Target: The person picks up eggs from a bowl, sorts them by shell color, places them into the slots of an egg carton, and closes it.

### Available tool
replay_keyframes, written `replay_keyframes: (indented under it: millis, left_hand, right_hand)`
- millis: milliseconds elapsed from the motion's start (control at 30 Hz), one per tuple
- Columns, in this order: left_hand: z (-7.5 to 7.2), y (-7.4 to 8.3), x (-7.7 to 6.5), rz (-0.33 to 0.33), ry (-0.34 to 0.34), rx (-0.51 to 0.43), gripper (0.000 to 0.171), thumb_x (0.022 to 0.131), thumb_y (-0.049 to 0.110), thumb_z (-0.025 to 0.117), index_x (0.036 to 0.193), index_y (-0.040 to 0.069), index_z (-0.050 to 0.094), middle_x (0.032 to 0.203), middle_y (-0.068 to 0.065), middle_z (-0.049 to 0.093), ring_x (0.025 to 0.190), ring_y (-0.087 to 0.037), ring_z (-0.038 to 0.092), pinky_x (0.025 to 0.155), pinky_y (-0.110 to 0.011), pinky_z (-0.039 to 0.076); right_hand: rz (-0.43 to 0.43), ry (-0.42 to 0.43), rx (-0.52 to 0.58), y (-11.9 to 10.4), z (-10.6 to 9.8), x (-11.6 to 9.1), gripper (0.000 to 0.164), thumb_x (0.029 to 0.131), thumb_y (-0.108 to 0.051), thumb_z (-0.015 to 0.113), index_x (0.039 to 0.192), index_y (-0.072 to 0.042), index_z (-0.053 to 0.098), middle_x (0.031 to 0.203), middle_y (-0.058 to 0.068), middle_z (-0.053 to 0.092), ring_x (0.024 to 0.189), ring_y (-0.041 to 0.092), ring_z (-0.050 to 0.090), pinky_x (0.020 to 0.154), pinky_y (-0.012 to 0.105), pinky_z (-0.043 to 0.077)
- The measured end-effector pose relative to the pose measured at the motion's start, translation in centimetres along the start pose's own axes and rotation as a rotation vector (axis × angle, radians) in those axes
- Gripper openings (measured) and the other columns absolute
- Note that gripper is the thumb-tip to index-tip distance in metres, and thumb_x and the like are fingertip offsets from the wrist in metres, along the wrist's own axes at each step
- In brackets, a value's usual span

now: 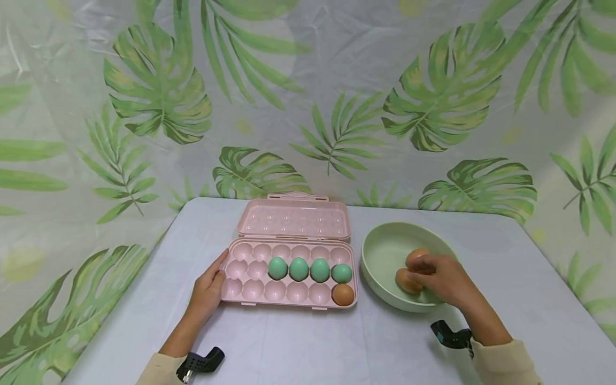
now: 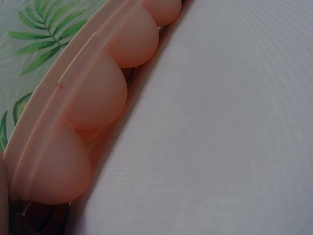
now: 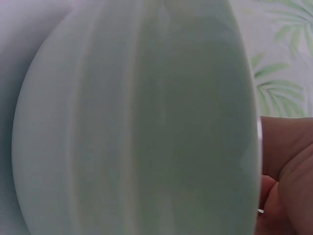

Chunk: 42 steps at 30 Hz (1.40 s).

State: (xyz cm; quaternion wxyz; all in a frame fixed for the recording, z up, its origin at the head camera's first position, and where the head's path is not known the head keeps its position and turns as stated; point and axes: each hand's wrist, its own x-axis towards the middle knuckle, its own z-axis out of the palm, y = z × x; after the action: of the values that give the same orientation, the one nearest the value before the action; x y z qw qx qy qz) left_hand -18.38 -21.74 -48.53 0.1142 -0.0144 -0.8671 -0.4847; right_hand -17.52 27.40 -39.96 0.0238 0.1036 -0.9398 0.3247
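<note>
Leafy green-print backdrop [image 1: 344, 59] is filling the top half of the head view, with a white table [image 1: 289, 347] spreading below it. The pink egg carton [image 1: 275, 290] is sitting around mid-frame, lid [image 1: 294, 214] lying back behind it. Four green eggs [image 1: 299, 269] are occupying the right part of its middle row, and one brown egg [image 1: 343, 294] is filling the near right corner cup. More brown eggs [image 1: 404, 280] are lying in the pale green bowl [image 1: 382, 256], right of centre.

The left hand [image 1: 206, 291] is gripping the carton's left edge. The right hand [image 1: 445, 278] is reaching over the bowl's rim, fingers bent close together at the eggs; I can't tell if it's actually pinching one.

My advice: I'd be cupping one egg lightly round its sides, not squeezing, and lifting straight up so it isn't knocking its neighbour or the rim. I'd keep that left hand steadying the carton too.

The left wrist cam is showing what the head cam isn't: the carton's rounded cup undersides, plus dark fingers tucked beneath its corner, lower left. The right wrist cam is mostly getting the bowl's ridged outer wall.
</note>
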Motion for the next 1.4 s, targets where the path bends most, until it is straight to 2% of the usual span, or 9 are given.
replay_keyframes:
  millis: [467,700,1100,1233,1400]
  left_hand:
    - [-0.06,0.07,0.01,-0.006,-0.013,-0.005,0.048,0.101,0.008,0.036,0.148,0.01,0.039,0.152,-0.008,0.037,0.142,-0.025,0.029,0.115,-0.045,0.025]
    - [-0.03,0.0,-0.05,0.006,-0.001,0.004,0.048,0.1,0.008,0.036,0.148,0.009,0.04,0.151,-0.01,0.038,0.141,-0.028,0.031,0.114,-0.047,0.026]
    - [-0.04,0.03,-0.02,-0.001,-0.005,-0.001,0.048,0.101,0.008,0.036,0.148,0.01,0.039,0.151,-0.008,0.038,0.141,-0.026,0.03,0.115,-0.045,0.026]
    - [-0.02,-0.07,0.04,0.003,-0.001,0.0,0.048,0.1,0.008,0.036,0.148,0.01,0.04,0.151,-0.008,0.039,0.141,-0.026,0.031,0.115,-0.045,0.027]
    - [-0.05,-0.13,0.04,0.002,-0.003,0.002,0.048,0.1,0.009,0.037,0.148,0.01,0.04,0.151,-0.008,0.038,0.141,-0.027,0.031,0.115,-0.045,0.026]
  right_hand:
    - [-0.038,-0.052,0.004,0.24,0.31,0.28,0.03,0.083,-0.022,0.076,0.103,-0.001,0.072,0.099,0.009,0.072,0.093,0.028,0.067,0.081,0.042,0.054]
    - [-0.055,-0.124,0.004,0.32,0.24,0.45,0.034,0.084,-0.025,0.075,0.108,-0.002,0.071,0.108,0.011,0.069,0.098,0.03,0.065,0.084,0.045,0.053]
    - [-0.095,-0.185,0.027,0.52,0.35,0.8,0.031,0.086,-0.018,0.073,0.109,0.002,0.069,0.108,0.015,0.068,0.1,0.035,0.064,0.084,0.045,0.053]
    - [-0.12,-0.19,0.025,0.67,0.41,0.89,0.03,0.085,-0.015,0.073,0.109,0.003,0.069,0.108,0.016,0.068,0.098,0.036,0.064,0.082,0.044,0.052]
    - [-0.125,-0.169,-0.02,0.61,0.6,0.91,0.027,0.083,-0.015,0.075,0.107,-0.003,0.072,0.107,0.012,0.069,0.101,0.035,0.062,0.083,0.042,0.051]
